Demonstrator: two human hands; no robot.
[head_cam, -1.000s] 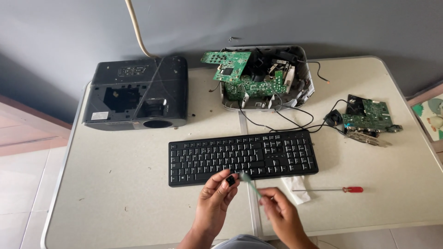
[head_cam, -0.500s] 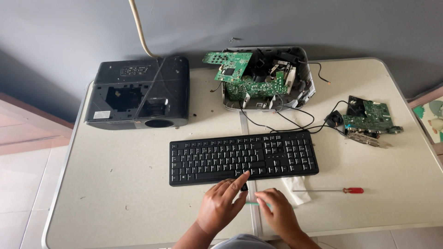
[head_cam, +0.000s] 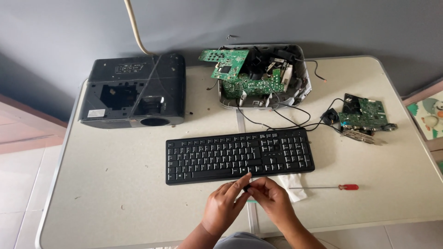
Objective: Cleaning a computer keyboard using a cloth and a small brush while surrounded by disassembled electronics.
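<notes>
Both my hands meet at the near edge of the table [head_cam: 92, 184], just below the black keyboard [head_cam: 240, 157], whose long axis runs left to right across my view. My left hand [head_cam: 224, 207] and right hand [head_cam: 272, 200] are pinched together on a small dark piece [head_cam: 247, 188], likely a keycap, held between the fingertips right at the keyboard's front edge; both hands are equally near it, and the keyboard lies straight ahead of them. A thin greenish tool [head_cam: 250, 201] shows under my fingers. Beyond sit a black projector [head_cam: 134, 92] at left, an opened casing with green circuit boards [head_cam: 258, 76] at centre, and a loose circuit board [head_cam: 362, 115] at right. A white cloth [head_cam: 293, 184] and a red-handled screwdriver [head_cam: 323, 187] lie to my right. Half a second ago my hands lay flatter and slightly apart; now they have closed together, fingertips touching.
</notes>
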